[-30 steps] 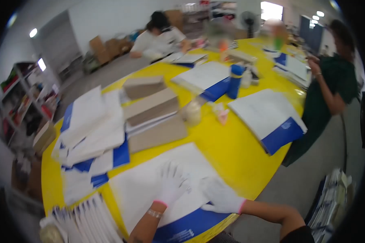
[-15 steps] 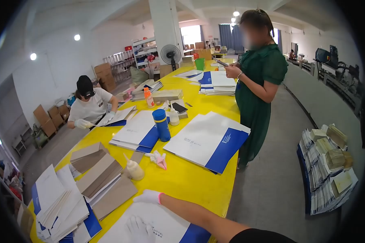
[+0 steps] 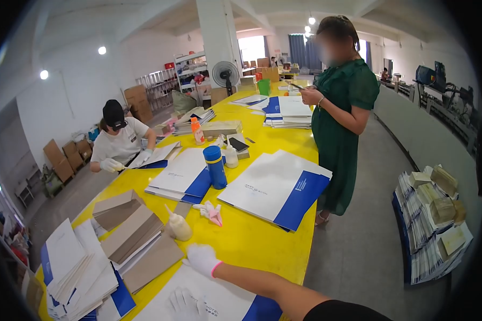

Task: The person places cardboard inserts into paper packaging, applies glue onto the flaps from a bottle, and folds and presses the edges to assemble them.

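Right hand [image 3: 202, 260] moves to far edge of printed paper [image 3: 230, 299]

Spread flat, the left hand [image 3: 185, 306] apparently steadies the paper on the table [image 3: 257, 246]; whether the right pinches cannot be told. Beyond stands a squeeze bottle [image 3: 178, 228], likely for easy reach.

At the yellow table's [image 3: 268, 243] near end, the picture's bottom edge cuts off the left hand [image 3: 184, 304] and the white-and-blue paper [image 3: 231, 294] whose lettering [image 3: 211, 309] it partly covers, while small print [image 3: 256, 188] by the right edge is unreadable.
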The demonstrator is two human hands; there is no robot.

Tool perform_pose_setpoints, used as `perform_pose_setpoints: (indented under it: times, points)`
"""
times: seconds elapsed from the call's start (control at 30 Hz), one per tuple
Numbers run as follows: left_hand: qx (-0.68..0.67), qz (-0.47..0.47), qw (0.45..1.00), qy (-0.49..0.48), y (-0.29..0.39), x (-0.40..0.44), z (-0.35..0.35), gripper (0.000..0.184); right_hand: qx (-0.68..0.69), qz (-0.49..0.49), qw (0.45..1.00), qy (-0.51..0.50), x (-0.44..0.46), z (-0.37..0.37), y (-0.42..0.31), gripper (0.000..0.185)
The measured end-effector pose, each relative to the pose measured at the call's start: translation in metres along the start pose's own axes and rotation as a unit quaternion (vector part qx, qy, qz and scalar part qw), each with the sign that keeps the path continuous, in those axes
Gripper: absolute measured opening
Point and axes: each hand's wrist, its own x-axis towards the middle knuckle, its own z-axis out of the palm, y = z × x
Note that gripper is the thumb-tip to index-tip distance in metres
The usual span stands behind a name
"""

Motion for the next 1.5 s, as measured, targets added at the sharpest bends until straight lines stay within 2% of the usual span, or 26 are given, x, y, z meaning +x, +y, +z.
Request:
perform_pose_setpoints:
  times: [0.07,0.1,0.17,0.2,0.27,0.3,0.37,0.43,0.47,0.5,0.57,0.67,0.73,0.8,0.9,0.97,1.03,1.1,1.13,1.2,1.27,1.33,1.37,1.43,1.47,1.5]
  points:
    - [0.006,0.011,1.0,0.021,-0.004,0.0,0.004,0.057,-0.294,-0.157,0.937,0.107,-0.003,0.035,-0.005,0.048]
    - [0.021,0.014,1.0,0.007,-0.006,0.001,0.005,0.056,-0.294,-0.158,0.936,0.109,-0.007,0.047,-0.002,0.048]
    - [0.036,0.015,0.999,-0.006,-0.006,0.003,0.004,0.054,-0.217,-0.369,0.893,0.137,-0.029,0.06,0.005,0.05]
    - [0.015,-0.01,0.999,-0.041,-0.008,0.001,0.0,0.054,-0.214,-0.371,0.894,0.133,-0.024,0.076,0.008,0.05]
    - [-0.023,-0.054,0.993,-0.102,-0.014,0.006,-0.013,0.054,-0.068,-0.349,0.872,0.336,-0.001,0.088,0.009,0.038]
    - [-0.04,-0.068,0.989,-0.126,-0.016,0.015,-0.021,0.054,-0.069,-0.347,0.869,0.347,-0.003,0.084,0.01,0.038]
    - [-0.052,-0.082,0.984,-0.147,-0.011,0.018,-0.034,0.054,0.002,-0.204,0.957,0.206,-0.022,0.059,0.007,0.056]
    - [0.015,-0.064,0.991,-0.115,-0.011,-0.013,-0.045,0.054,0.058,-0.212,0.964,0.147,-0.047,0.037,0.032,0.049]
    - [0.051,-0.073,0.99,-0.111,-0.013,-0.044,-0.05,0.055,-0.003,-0.207,0.967,0.149,-0.065,0.027,0.044,0.041]
    - [0.085,-0.089,0.986,-0.114,-0.012,-0.083,-0.054,0.055,0.021,-0.205,0.946,0.252,-0.088,0.031,0.063,0.037]
    - [0.085,-0.143,0.98,-0.109,0.005,-0.158,-0.064,0.059,-0.106,-0.166,0.973,0.124,-0.153,-0.019,0.064,0.041]
    - [0.056,-0.188,0.976,-0.098,0.05,-0.188,-0.102,0.065,-0.069,-0.174,0.955,0.228,-0.222,-0.015,0.079,0.042]
    - [0.022,-0.209,0.974,-0.086,0.058,-0.2,-0.097,0.064,0.025,0.001,0.993,0.114,-0.237,-0.018,0.078,0.037]
    - [-0.013,-0.216,0.974,-0.06,0.062,-0.204,-0.107,0.063,0.062,-0.027,0.985,0.16,-0.243,-0.028,0.066,0.032]
    - [-0.277,-0.269,0.92,0.073,0.04,-0.203,-0.127,0.065,0.135,-0.117,0.935,0.308,-0.242,-0.086,0.042,0.024]
    - [-0.149,-0.205,0.959,0.124,0.003,-0.19,-0.163,0.064,0.109,-0.217,0.908,0.341,-0.232,-0.148,0.05,0.023]
    - [-0.183,-0.268,0.938,0.125,-0.019,-0.151,-0.217,0.057,0.104,-0.287,0.881,0.361,-0.222,-0.202,0.045,0.024]
    - [-0.151,-0.16,0.935,0.278,-0.033,-0.122,-0.245,0.054,0.13,-0.335,0.859,0.364,-0.207,-0.235,0.039,0.024]
    - [-0.147,-0.167,0.933,0.284,-0.041,-0.106,-0.257,0.054,0.134,-0.359,0.85,0.361,-0.199,-0.247,0.039,0.024]
    - [-0.422,-0.16,0.884,0.122,-0.052,-0.083,-0.272,0.051,0.14,-0.339,0.881,0.299,-0.201,-0.26,0.023,0.026]
    - [-0.399,-0.157,0.9,0.081,-0.061,-0.088,-0.249,0.047,0.173,-0.377,0.891,0.186,-0.201,-0.256,-0.007,0.026]
    - [-0.484,-0.186,0.852,0.072,-0.041,-0.083,-0.24,0.04,0.002,-0.375,0.926,0.051,-0.198,-0.257,-0.017,0.029]
    - [-0.588,-0.222,0.773,0.09,-0.022,-0.081,-0.243,0.036,-0.061,-0.346,0.935,0.042,-0.195,-0.256,-0.016,0.024]
    - [-0.612,-0.238,0.75,0.083,-0.026,-0.072,-0.232,0.035,-0.121,-0.3,0.946,0.023,-0.191,-0.252,-0.016,0.02]
    - [-0.629,-0.278,0.72,0.091,-0.033,-0.077,-0.224,0.035,-0.017,-0.326,0.943,0.071,-0.191,-0.244,-0.018,0.026]
    - [-0.614,-0.247,0.743,0.104,-0.045,-0.075,-0.217,0.037,0.089,-0.351,0.925,0.113,-0.19,-0.237,-0.021,0.032]
